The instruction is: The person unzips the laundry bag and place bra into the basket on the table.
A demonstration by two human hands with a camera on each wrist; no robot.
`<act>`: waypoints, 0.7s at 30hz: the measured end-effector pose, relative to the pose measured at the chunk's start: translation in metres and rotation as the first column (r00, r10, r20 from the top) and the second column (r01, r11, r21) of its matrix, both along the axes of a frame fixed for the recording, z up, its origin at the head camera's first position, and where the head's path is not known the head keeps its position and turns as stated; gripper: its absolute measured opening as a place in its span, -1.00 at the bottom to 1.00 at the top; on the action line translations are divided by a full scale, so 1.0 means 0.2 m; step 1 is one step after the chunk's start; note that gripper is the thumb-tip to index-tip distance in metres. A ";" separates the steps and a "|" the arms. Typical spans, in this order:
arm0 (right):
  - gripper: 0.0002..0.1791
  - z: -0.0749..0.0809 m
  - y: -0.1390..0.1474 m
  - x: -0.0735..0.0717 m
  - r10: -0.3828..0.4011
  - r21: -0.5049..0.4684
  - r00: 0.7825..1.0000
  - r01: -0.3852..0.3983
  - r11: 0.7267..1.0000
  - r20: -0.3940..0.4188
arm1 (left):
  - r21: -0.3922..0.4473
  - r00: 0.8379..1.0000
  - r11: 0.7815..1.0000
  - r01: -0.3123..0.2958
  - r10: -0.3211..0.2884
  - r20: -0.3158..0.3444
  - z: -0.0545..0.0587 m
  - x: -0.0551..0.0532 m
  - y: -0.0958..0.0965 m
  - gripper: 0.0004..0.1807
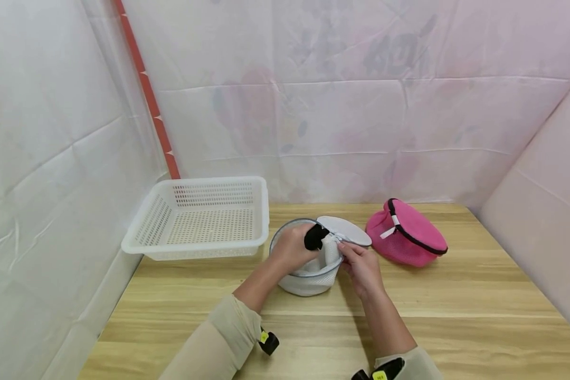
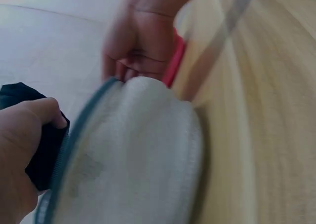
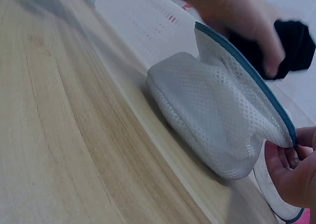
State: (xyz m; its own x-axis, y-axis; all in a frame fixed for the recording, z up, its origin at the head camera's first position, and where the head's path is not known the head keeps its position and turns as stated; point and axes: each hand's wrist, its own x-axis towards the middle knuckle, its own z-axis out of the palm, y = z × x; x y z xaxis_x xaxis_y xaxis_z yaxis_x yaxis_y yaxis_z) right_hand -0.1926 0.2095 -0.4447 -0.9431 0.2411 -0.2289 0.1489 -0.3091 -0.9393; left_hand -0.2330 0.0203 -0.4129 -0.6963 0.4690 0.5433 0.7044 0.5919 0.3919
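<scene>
A white mesh laundry bag (image 1: 309, 285) stands on the wooden table, its blue-zipped rim unfastened and its round lid flap (image 1: 344, 228) folded back to the far right. My left hand (image 1: 291, 249) grips a bunched black cloth item (image 1: 315, 237) over the bag's mouth; what kind of garment it is, I cannot tell. With thumb and fingers my right hand (image 1: 362, 268) pinches the zipped rim on the bag's right side, as the right wrist view also shows. White mesh bunches up inside the mouth near that hand. The left palm is mostly hidden.
A white perforated plastic basket (image 1: 195, 248) sits at the back left of the table. Behind the right hand lies a pink mesh laundry bag (image 1: 415, 232) with a black zip. Pale sheeting (image 1: 337, 121) hangs around the back and sides.
</scene>
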 end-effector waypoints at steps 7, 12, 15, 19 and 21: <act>-0.85 -0.01 0.00 0.00 -0.013 0.018 1.000 0.013 1.000 0.020 | 0.228 1.000 0.973 0.022 -0.017 -0.025 0.16 -0.01 -0.13 -0.68; -0.86 -0.01 0.00 -0.01 -0.002 0.014 1.000 0.002 1.000 0.009 | 0.277 0.998 0.960 -0.040 0.050 -0.029 0.24 -0.06 -0.29 -0.72; -0.88 0.00 -0.01 0.00 0.009 0.019 1.000 -0.009 1.000 0.010 | 0.262 0.995 0.961 -0.091 0.096 -0.006 0.25 -0.10 -0.40 -0.72; -0.88 0.00 -0.01 0.00 0.025 0.029 1.000 -0.026 0.999 0.018 | 0.167 0.983 0.968 -0.185 0.181 0.042 0.25 -0.15 -0.54 -0.69; -0.86 0.00 -0.01 0.00 0.030 0.027 0.999 -0.031 0.999 0.025 | 0.101 0.971 0.968 -0.229 0.220 0.089 0.23 -0.17 -0.59 -0.68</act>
